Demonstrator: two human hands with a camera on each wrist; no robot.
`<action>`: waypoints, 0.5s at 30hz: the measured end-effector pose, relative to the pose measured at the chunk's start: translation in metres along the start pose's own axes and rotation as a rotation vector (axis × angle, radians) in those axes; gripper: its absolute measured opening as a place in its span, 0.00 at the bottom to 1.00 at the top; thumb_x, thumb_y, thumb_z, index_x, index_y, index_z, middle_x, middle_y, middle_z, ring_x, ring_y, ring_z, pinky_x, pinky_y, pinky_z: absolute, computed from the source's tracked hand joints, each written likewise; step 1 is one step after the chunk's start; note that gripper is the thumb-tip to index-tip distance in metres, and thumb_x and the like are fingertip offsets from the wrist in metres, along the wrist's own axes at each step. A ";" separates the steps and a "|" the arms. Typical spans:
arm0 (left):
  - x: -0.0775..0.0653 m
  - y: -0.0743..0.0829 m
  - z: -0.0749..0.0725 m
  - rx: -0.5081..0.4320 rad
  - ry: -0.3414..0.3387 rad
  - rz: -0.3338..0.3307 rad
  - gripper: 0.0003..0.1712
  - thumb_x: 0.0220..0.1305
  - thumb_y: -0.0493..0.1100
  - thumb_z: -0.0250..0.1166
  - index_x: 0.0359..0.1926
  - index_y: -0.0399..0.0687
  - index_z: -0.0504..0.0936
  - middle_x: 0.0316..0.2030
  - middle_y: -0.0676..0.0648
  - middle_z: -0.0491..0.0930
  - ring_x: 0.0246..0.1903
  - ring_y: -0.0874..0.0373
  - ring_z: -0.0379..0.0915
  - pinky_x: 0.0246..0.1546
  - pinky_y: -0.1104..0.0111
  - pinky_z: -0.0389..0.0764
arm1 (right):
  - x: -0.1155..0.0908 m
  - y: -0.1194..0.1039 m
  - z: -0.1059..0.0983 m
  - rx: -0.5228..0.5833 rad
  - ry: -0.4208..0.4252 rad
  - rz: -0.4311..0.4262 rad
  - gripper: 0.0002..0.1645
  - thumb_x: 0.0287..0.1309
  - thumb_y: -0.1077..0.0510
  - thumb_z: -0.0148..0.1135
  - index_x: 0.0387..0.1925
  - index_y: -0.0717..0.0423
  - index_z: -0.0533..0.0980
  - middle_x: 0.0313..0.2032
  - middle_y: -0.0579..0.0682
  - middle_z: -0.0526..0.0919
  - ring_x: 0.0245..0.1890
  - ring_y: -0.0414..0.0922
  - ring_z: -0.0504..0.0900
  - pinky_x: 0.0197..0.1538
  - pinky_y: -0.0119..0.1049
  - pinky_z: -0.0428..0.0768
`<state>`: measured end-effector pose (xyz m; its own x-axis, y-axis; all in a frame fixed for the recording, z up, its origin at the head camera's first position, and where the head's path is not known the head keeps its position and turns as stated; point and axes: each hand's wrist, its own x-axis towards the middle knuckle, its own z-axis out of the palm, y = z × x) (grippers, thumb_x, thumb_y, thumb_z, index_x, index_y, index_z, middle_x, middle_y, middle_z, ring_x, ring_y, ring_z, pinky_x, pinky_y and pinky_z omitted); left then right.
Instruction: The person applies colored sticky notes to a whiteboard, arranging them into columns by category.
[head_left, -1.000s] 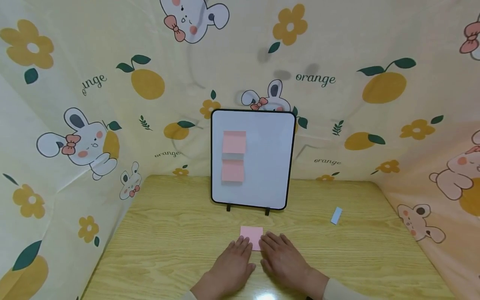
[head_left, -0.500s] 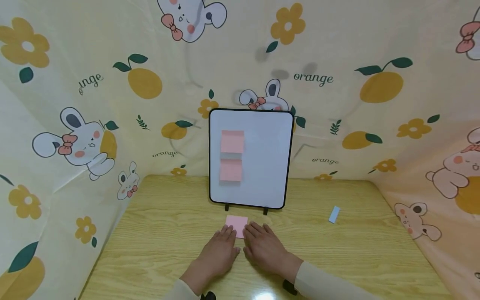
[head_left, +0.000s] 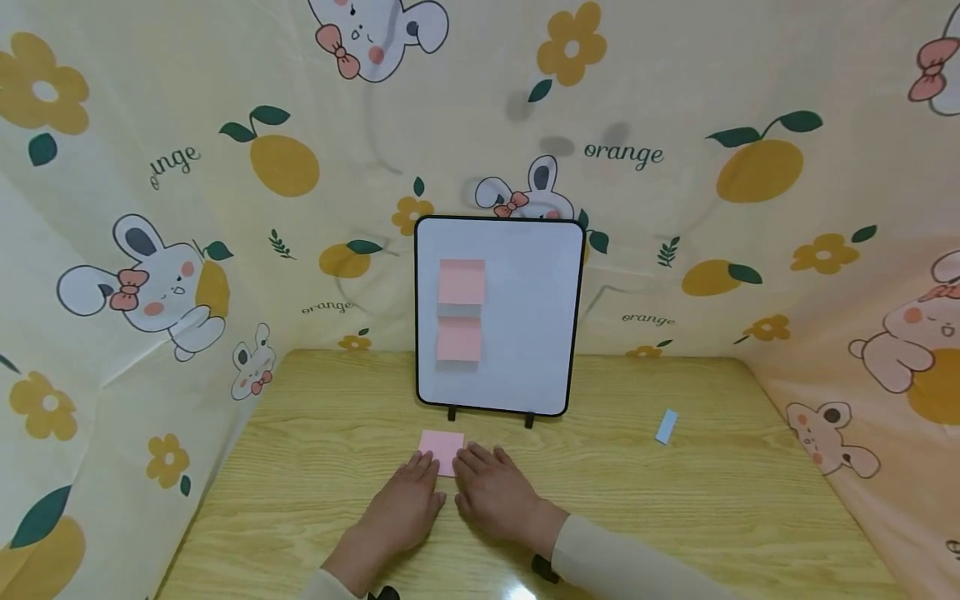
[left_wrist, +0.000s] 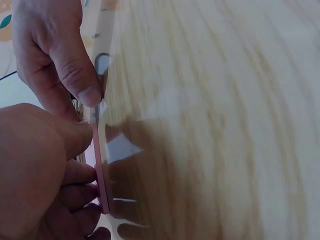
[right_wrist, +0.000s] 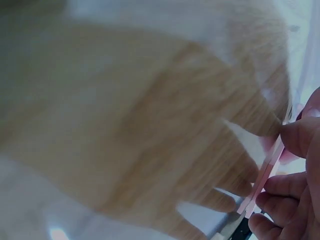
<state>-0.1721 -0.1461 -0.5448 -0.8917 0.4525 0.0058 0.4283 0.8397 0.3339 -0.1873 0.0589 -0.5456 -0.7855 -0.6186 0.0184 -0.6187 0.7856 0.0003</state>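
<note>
A pink sticky note pad lies flat on the wooden table in front of a small whiteboard. My left hand touches the pad's left side, palm down, with its fingers stretched out. On the opposite side, the fingers of my right hand rest against the pad's right edge. The left wrist view shows the pad edge-on as a thin pink strip, with fingers of my left hand against it. In the right wrist view, fingers of my right hand touch the same edge.
The whiteboard stands on black feet behind the pad and bears two pink sticky notes, an upper one and a lower one. A small light-blue strip lies on the right of the table. Patterned cloth surrounds the table.
Both hands have slid the pink pad leftward and slightly away from me, toward the whiteboard, keeping their fingers on it. The head view has shifted a little.
</note>
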 end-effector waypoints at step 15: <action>-0.002 -0.006 -0.003 -0.003 0.003 0.038 0.30 0.79 0.44 0.59 0.70 0.25 0.72 0.72 0.28 0.70 0.75 0.33 0.63 0.76 0.45 0.67 | -0.009 0.012 -0.006 0.063 0.012 0.005 0.33 0.79 0.45 0.53 0.75 0.57 0.70 0.75 0.54 0.72 0.78 0.55 0.67 0.76 0.60 0.70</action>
<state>-0.1731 -0.1528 -0.5439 -0.8751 0.4836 0.0213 0.4617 0.8208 0.3363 -0.1874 0.0741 -0.5395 -0.7884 -0.6145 0.0305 -0.6150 0.7860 -0.0627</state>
